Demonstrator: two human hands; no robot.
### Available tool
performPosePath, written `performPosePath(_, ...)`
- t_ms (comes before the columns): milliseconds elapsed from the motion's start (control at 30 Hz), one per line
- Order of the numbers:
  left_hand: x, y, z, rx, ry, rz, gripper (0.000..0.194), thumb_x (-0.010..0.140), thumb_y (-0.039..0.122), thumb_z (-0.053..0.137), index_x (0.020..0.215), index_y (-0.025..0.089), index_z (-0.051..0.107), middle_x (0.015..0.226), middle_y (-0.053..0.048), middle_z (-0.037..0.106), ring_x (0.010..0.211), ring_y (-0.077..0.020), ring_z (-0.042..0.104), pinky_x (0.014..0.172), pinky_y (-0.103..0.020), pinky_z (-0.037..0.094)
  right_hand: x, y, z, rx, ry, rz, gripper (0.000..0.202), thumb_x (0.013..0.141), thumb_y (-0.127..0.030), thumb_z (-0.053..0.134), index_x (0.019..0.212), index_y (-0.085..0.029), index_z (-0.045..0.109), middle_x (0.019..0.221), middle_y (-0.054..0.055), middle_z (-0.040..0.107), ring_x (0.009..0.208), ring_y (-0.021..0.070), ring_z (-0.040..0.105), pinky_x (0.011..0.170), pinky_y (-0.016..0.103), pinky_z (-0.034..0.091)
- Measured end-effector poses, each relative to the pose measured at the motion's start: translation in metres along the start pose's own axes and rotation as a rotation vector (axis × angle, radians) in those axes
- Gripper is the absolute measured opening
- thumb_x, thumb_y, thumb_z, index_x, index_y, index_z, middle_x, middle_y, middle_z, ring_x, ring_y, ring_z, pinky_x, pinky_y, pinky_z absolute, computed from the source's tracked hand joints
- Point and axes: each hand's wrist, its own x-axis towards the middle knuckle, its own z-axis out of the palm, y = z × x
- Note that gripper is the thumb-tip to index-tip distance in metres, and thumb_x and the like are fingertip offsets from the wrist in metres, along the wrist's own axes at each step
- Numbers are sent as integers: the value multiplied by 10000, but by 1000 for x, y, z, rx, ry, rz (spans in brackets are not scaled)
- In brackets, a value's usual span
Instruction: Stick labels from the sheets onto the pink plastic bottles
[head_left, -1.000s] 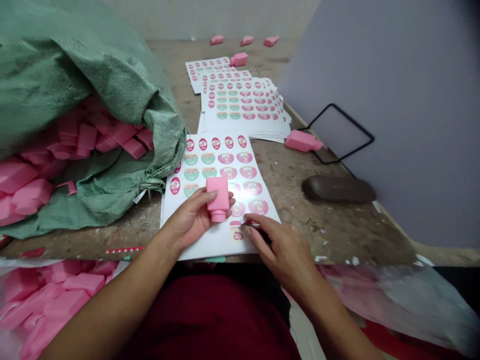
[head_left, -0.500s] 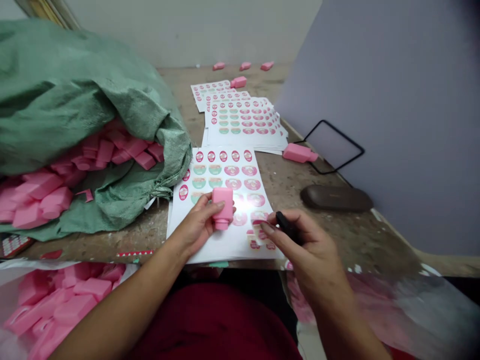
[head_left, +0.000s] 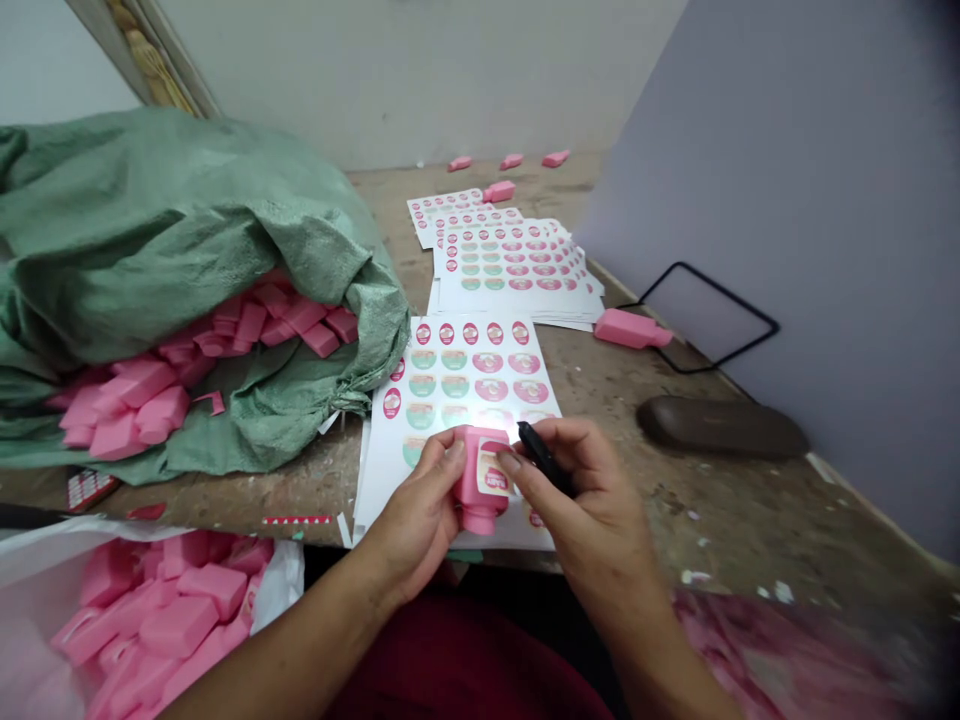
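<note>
My left hand (head_left: 424, 510) grips a small pink plastic bottle (head_left: 472, 485), its neck pointing down toward me. On the bottle's front lies a pink and cream label sticker (head_left: 493, 470). The thumb of my right hand (head_left: 581, 490) touches that sticker's upper right part. Tucked in my right fingers is a black pen-like tool (head_left: 545, 458), its dark tip pointing up and left. Just beneath both hands is a white sticker sheet (head_left: 386, 455) with rows of pink and green labels, partly covered by hands and bottle.
A green woven sack (head_left: 285, 220) of pink bottles stands left. A white bag (head_left: 281, 590) below holds more. Stacked sticker sheets (head_left: 517, 303) lie farther back. Right are a pink bottle (head_left: 630, 328), a black wire frame (head_left: 712, 365) and a brown case (head_left: 720, 428).
My right hand has carried the label sticker from above the sheet onto the bottle. My left hand has brought the bottle lower and to the right. The view has shifted too.
</note>
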Motion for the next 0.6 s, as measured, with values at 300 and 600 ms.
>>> performPosePath(300,0,-3,-5,62,11,-15,349,895,447,633,1142,217,544,1005,-49,676,896,-180,651,743,-282,487,0,3,1,-134,-17,-34,133,781,-296,693,847,-241,592,733,-24,631,677,164,607,631,295,491)
performPosePath(600,-6,1,2,174,81,3,497,775,442,770,1166,232,546,984,-26,696,851,-153,641,719,-248,448,-5,9,1,-501,14,-262,70,866,-302,618,914,-251,626,756,-8,683,647,170,609,595,279,442)
